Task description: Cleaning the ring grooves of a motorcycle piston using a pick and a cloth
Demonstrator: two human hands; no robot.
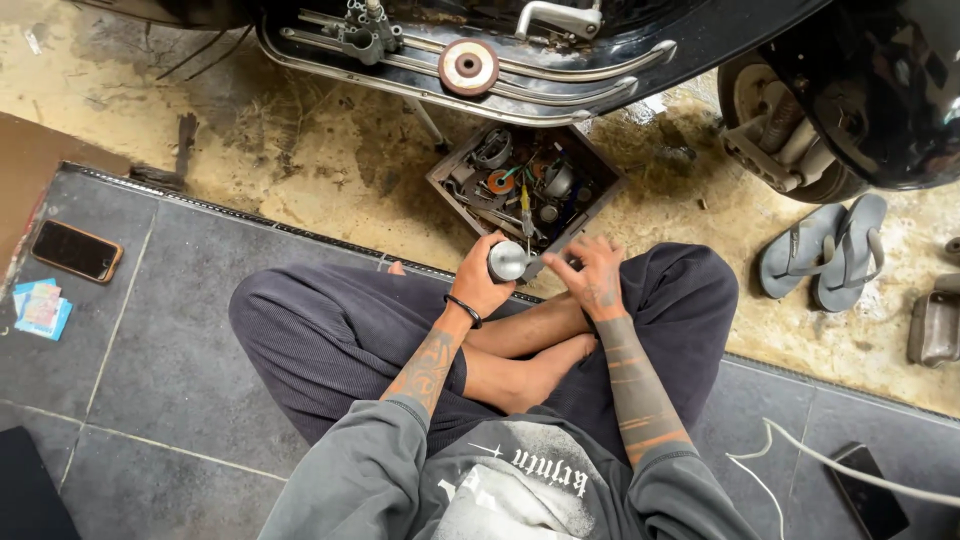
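I sit cross-legged on a grey tiled floor. My left hand (480, 280) grips a small round silver metal part (507, 261), held above my knees. My right hand (592, 275) is right beside it, fingertips pinched at the part's right side, holding something small that I cannot make out. Just beyond both hands lies an open wooden box (601, 176) full of tools and small metal parts.
A black scooter (480, 60) lies across the top with chrome rails and a wheel (775, 130) at the right. Grey flip-flops (825, 250) rest on the dirty concrete. A phone (76, 250) and cards (42, 308) lie left; another phone (872, 490) and white cable (840, 468) lie right.
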